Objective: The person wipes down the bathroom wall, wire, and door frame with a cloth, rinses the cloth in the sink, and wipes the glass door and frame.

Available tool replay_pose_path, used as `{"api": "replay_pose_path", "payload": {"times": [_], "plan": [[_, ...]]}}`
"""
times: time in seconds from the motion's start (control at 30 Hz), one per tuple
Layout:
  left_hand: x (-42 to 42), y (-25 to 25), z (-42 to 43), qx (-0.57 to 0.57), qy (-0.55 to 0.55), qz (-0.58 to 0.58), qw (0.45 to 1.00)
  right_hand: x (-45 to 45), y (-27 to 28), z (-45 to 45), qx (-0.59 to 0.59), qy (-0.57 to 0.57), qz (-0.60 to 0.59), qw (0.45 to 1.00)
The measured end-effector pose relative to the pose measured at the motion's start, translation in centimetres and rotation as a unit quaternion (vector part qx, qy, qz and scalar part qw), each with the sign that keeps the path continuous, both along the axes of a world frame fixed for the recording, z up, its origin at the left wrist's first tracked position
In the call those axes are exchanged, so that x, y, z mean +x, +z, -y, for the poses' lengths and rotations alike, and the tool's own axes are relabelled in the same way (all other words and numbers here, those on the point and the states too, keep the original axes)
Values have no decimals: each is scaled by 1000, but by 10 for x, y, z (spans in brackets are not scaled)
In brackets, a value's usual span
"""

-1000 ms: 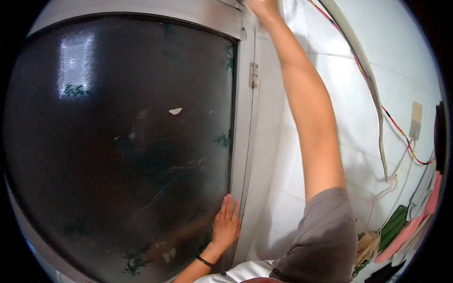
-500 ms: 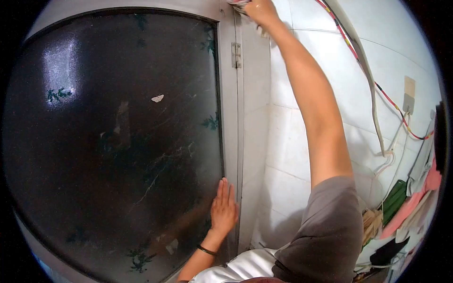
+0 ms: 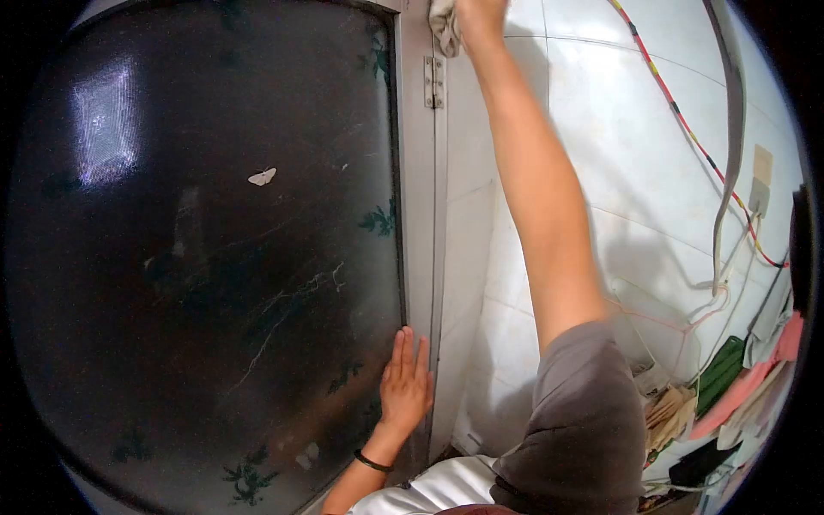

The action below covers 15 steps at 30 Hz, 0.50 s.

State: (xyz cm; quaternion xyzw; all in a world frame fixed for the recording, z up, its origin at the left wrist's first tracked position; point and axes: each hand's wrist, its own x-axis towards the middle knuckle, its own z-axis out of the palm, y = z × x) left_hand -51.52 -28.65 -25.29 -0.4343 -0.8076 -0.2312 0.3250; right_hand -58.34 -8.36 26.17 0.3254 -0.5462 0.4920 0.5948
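Note:
My left hand lies flat with its fingers stretched upward, against the right edge of the dark glass door panel and its pale frame. A dark bracelet circles that wrist. High up, my right hand is closed on a greyish cloth, which touches the frame just above a metal hinge. The top of the hand is cut off by the view's edge. A pale moth-like shape shows on the glass.
White tiled wall stands to the right, with a red and yellow cable and a grey strip running down it. A switch plate is beyond them. Several hanging cloths crowd the lower right.
The view has shifted slightly. My right hand and the cloth stay at the top, with the cloth now nearer the hinge on the frame. My left hand keeps its place.

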Motion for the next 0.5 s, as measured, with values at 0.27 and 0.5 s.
{"api": "replay_pose_path", "payload": {"times": [0.27,0.5], "plan": [[3,4,0,-15,7,15,1000,14,-71,29,225,-422,-253,841],[-3,3,1,-10,-6,16,1000,15,20,-46,84,-419,-112,897]]}}
